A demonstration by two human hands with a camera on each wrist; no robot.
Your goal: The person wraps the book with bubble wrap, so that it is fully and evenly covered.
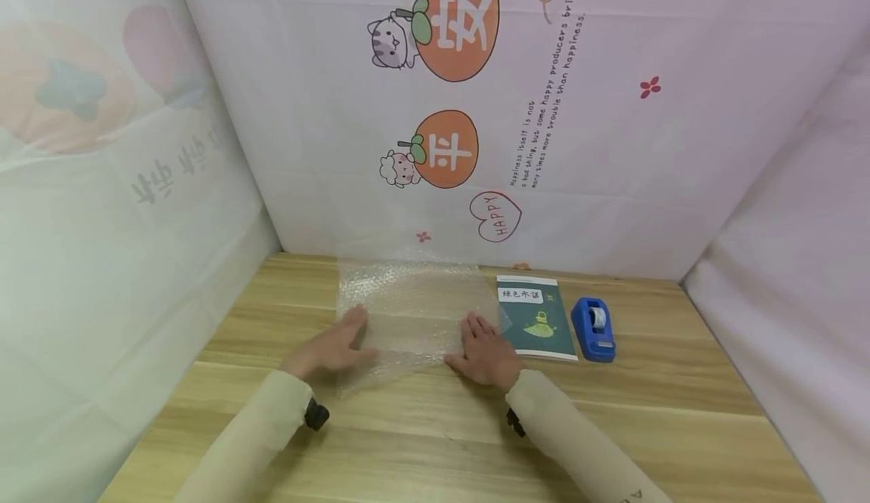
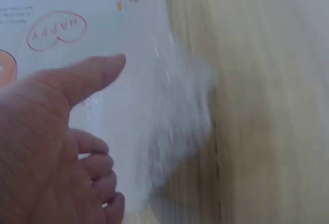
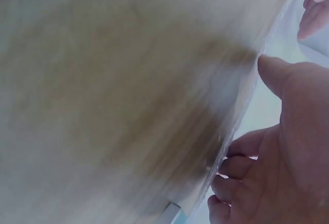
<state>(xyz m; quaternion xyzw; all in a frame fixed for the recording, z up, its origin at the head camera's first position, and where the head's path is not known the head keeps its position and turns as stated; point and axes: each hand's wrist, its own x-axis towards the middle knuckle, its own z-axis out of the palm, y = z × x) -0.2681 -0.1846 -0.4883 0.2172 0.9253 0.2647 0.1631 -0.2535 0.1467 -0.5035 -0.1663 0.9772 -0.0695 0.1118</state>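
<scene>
A clear sheet of bubble wrap (image 1: 408, 299) lies across the wooden table, its back edge up against the printed cloth. My left hand (image 1: 333, 344) rests on its left side, fingers extended and thumb spread. On its right side lies my right hand (image 1: 488, 352), palm down with the fingers pointing away from me. In the left wrist view the crumpled bubble wrap (image 2: 180, 116) extends past my thumb. The right wrist view has my fingertips along the edge of the sheet. A green booklet (image 1: 533, 340) sits just right of my right hand, its left edge overlapped by a corner of the wrap.
Right of the booklet stands a blue tape dispenser (image 1: 598, 348) with a roll of tape. White printed cloth (image 1: 353, 148) closes off the back and both sides of the wooden table (image 1: 408, 442). Black bands show at both sleeve cuffs.
</scene>
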